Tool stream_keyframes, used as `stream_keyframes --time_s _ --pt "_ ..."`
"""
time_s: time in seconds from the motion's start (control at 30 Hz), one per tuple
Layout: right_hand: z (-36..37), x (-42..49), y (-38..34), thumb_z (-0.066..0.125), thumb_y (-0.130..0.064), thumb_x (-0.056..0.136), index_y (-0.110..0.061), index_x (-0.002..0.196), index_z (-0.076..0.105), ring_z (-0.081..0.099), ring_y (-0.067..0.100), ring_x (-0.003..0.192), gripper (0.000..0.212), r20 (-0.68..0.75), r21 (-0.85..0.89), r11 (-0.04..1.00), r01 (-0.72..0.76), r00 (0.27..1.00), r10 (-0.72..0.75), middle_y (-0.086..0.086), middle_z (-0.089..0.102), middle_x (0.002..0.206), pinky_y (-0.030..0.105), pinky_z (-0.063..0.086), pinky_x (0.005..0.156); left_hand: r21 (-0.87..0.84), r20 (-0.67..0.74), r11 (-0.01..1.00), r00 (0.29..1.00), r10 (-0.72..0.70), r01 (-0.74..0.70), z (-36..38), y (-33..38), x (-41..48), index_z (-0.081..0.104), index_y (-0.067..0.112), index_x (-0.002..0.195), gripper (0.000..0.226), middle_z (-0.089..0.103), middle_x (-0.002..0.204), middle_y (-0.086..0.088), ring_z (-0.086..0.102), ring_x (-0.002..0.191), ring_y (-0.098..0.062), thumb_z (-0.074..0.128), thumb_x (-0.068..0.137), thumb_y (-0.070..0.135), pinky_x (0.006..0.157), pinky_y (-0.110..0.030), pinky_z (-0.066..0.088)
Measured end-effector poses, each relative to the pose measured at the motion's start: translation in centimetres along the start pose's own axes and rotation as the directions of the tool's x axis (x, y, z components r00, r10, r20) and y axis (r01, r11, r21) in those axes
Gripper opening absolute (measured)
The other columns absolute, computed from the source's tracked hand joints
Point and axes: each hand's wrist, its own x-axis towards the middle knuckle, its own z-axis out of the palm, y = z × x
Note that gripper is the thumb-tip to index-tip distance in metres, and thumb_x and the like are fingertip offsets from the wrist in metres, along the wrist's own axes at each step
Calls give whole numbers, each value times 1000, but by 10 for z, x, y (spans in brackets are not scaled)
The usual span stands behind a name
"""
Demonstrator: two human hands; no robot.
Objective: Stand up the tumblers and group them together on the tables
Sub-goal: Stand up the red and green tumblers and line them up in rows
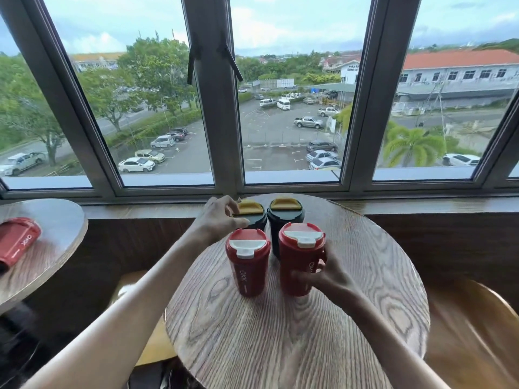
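Several tumblers stand upright in a tight cluster on the round wooden table [295,346]. Two are red with white lid flaps, one at the front left [248,266] and one at the front right [300,259]. Two are black with yellow lid flaps, one at the back left [252,217] and one at the back right [285,213]. My left hand [219,220] grips the lid rim of the back left black tumbler. My right hand [327,272] wraps around the lower body of the front right red tumbler. Another red tumbler [16,242] lies on its side on the left table [56,248].
A wooden sill [421,204] and large windows run behind both tables. A gap separates the two tables, with a yellowish seat [129,282] below it. Another seat [477,332] sits at the right of the round table.
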Motion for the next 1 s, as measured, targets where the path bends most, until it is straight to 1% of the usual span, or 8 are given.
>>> stream_keyframes --time_s 0.07,0.13,0.33,0.47,0.73,0.8,0.87,1.0 --pt "5 1 3 89 -17 56 -26 125 42 62 13 101 84 8 -22 999 27 1000 -26 8 59 119 19 54 74 -92 147 989 984 -98 112 -2 -5 -10 61 19 94 24 65 97 -5 60 89 -19 78 80 28 67 -30 46" --pt "9 2 7 89 -25 53 -36 117 42 63 10 103 81 17 -40 999 26 1000 -25 2 60 120 23 56 77 -146 223 970 962 -160 195 -2 -9 -18 62 18 95 25 67 94 -5 63 81 -18 79 78 26 64 -32 51" --pt "10 9 12 87 1 66 -33 113 42 63 15 107 73 29 -58 997 44 999 -43 5 59 122 26 57 80 -280 223 917 948 -227 285 2 -11 -17 62 15 92 20 70 92 -10 65 68 -19 77 78 16 64 -37 61" --pt "5 13 13 87 -1 67 -35 119 40 59 11 112 79 48 -84 996 43 998 -39 1 57 123 22 53 83 -305 238 904 943 -233 300 3 -9 -16 61 13 87 15 68 86 -9 63 63 -20 74 82 13 63 -39 60" --pt "3 18 8 88 -7 62 -28 132 39 58 7 113 87 78 -67 998 23 997 -17 -4 58 123 15 53 82 -313 233 895 940 -251 317 1 -6 -19 60 10 88 7 63 80 -7 62 61 -21 67 88 11 49 -32 55" --pt "4 18 7 87 -1 66 -25 133 38 58 7 110 87 79 -60 998 11 997 -7 -1 57 123 13 53 80 -314 234 895 939 -250 317 1 -5 -19 60 9 90 6 63 81 -8 63 62 -22 66 89 11 49 -32 56" --pt "4 18 5 86 2 67 -23 133 37 58 8 110 85 92 -60 998 4 996 2 1 56 123 16 54 80 -320 237 891 938 -255 323 1 -5 -19 60 9 88 6 64 81 -9 64 63 -23 66 89 12 53 -34 57" --pt "1 17 4 89 -6 63 -27 133 36 56 15 116 91 126 -71 997 -12 992 21 -2 55 124 28 52 90 -316 244 887 932 -267 337 2 -8 -19 61 12 83 9 67 81 -9 65 65 -23 66 89 17 60 -36 59"
